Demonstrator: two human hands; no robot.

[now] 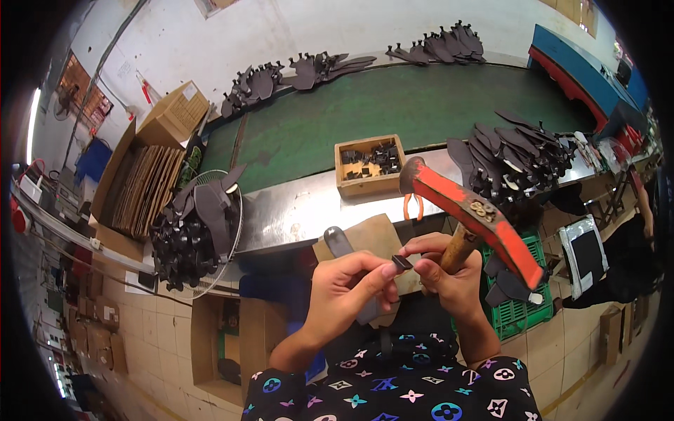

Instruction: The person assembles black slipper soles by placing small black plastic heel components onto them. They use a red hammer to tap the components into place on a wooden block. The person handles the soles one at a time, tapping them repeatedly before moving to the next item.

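My left hand (347, 284) pinches a small black block (401, 262), probably a heel tip, between thumb and fingertips. My right hand (453, 284) is wrapped round the wooden handle of a hammer (449, 191), whose worn orange head tilts up in front of the bench. Its thumb and forefinger reach close to the black block; whether they touch it I cannot tell. Below and behind my hands, a dark grey shoe sole (339, 242) lies against a tan board (375, 234), partly covered by my left hand.
A wooden box (372, 185) of small black pieces stands on the metal bench edge (295, 217), near orange-handled pliers (414, 206). Heeled soles (502, 158) are piled at right, others (196, 217) fill a wire basket at left. A green conveyor belt (316, 116) runs behind; a green crate (519, 319) stands right.
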